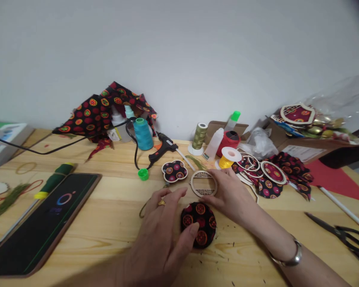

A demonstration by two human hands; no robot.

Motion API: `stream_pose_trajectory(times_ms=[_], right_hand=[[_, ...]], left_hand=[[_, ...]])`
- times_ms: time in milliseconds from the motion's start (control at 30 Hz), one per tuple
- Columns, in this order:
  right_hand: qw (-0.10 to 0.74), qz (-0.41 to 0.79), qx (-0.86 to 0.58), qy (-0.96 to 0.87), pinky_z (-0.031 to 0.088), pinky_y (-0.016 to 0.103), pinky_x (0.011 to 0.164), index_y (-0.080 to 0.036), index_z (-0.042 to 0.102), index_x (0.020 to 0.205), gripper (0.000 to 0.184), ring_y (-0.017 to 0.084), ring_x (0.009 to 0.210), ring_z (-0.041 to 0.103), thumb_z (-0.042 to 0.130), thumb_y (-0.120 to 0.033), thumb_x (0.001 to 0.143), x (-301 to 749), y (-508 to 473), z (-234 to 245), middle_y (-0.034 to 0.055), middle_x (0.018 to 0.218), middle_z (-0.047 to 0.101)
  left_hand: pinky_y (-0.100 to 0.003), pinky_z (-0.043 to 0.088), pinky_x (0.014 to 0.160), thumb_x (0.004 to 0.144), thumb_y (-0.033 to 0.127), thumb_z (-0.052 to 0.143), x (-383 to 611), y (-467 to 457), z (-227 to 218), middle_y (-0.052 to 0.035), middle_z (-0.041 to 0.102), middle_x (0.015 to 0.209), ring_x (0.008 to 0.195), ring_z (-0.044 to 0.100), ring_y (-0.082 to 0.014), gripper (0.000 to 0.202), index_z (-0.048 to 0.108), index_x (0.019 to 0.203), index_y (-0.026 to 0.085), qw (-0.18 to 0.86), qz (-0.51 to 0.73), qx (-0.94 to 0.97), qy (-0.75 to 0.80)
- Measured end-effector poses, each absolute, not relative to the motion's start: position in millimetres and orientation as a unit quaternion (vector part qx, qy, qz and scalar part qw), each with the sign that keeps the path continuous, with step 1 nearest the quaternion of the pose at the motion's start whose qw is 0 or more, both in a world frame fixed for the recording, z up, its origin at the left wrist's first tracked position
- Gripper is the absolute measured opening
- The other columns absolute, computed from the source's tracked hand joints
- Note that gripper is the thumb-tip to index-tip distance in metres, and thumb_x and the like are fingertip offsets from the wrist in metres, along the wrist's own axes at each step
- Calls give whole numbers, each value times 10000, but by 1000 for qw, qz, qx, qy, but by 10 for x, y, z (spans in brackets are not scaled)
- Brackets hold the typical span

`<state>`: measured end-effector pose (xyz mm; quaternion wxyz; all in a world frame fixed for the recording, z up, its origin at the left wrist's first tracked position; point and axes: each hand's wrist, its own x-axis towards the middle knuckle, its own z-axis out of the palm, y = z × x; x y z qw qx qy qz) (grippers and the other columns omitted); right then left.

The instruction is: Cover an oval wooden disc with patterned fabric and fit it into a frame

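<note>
A round disc covered in dark patterned fabric [201, 221] lies flat on the wooden table. My left hand [161, 227], fingers apart, is beside it with the thumb tip resting on its left part. Between thumb and fingers, my right hand [231, 195] grips the right edge of a round wooden frame [203, 193] with lattice bands, just beyond the disc. A clover-shaped piece [174, 171] with the same kind of fabric and a pale wooden border lies behind my left fingers.
Behind stand a glue gun [164, 147], a blue thread cone [143, 135], an olive spool [200, 137] and a glue bottle [214, 144]. Wooden-framed fabric pieces [272, 173] are piled right, near scissors [344, 235]. A dark tablet [48, 219] and a screwdriver [55, 179] lie left.
</note>
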<state>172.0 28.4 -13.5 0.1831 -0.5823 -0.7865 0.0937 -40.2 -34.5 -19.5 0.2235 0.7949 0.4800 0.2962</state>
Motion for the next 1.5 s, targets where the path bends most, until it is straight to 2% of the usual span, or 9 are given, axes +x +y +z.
stream_pose_trajectory(times_ms=[200, 367, 500, 567, 633, 833, 1100, 1233, 1500], right_hand=[[196, 109, -578, -785, 451, 430, 796, -168, 528, 1180, 572, 295, 977, 517, 691, -397, 681, 1785, 222, -49, 119, 1023, 598], [251, 104, -554, -787, 441, 445, 842, -241, 464, 1221, 576, 277, 1028, 507, 675, -400, 709, 1852, -49, 299, 93, 1121, 554], [267, 150, -495, -813, 430, 419, 867, -289, 418, 1229, 570, 257, 1062, 476, 676, -318, 722, 1792, -258, 308, 65, 1156, 526], [267, 158, -495, -812, 419, 415, 886, -267, 404, 1237, 591, 255, 1071, 459, 677, -292, 714, 1762, -295, 195, 72, 1152, 519], [261, 163, -498, -811, 408, 424, 898, -249, 389, 1243, 609, 258, 1068, 451, 678, -286, 709, 1747, -305, 81, 81, 1146, 516], [205, 203, -480, -828, 449, 397, 776, -269, 405, 1192, 609, 249, 961, 484, 706, -259, 662, 1735, -348, 45, 68, 1067, 538], [191, 210, -483, -828, 420, 381, 764, -253, 487, 1114, 492, 238, 935, 483, 702, -295, 674, 1693, -334, 64, 45, 1007, 599], [193, 224, -488, -821, 415, 379, 764, -244, 530, 1074, 451, 240, 927, 483, 710, -311, 665, 1668, -325, 39, 45, 974, 610], [177, 227, -497, -818, 398, 391, 791, -235, 517, 1103, 494, 245, 953, 463, 722, -336, 666, 1666, -326, 31, 54, 1011, 587]], left_hand=[[-543, 318, 996, 888, 316, 425, -406, -324, -155, -116, 476, 1288, 1249, 327, -289, 464, 304, 1328, 232, 274, 313, 769, 486], [-457, 338, 986, 922, 357, 342, -387, -275, -108, -86, 484, 1266, 1170, 417, -242, 357, 424, 1249, 239, 348, 378, 676, 528], [-321, 441, 802, 920, 424, 337, -357, -199, -94, -28, 610, 1008, 889, 547, -179, 330, 559, 1075, 236, 438, 415, 572, 556], [-278, 449, 678, 910, 449, 354, -347, -160, -87, -9, 613, 856, 742, 542, -153, 345, 595, 995, 217, 473, 414, 538, 561], [-260, 435, 624, 894, 460, 387, -342, -127, -80, 2, 588, 770, 700, 533, -145, 347, 617, 948, 206, 474, 421, 524, 569], [-258, 421, 629, 876, 422, 444, -340, -64, -88, 6, 580, 761, 727, 544, -150, 298, 628, 945, 199, 444, 423, 523, 592], [-254, 429, 589, 847, 411, 489, -331, -99, -95, 1, 642, 848, 666, 563, -144, 275, 610, 998, 215, 453, 390, 534, 598], [-271, 457, 652, 837, 399, 513, -317, -119, -75, 11, 645, 771, 730, 584, -168, 259, 616, 998, 225, 446, 365, 554, 601], [-273, 483, 717, 857, 393, 496, -325, -147, -138, 1, 671, 918, 874, 599, -179, 244, 596, 1020, 240, 451, 362, 575, 578]])
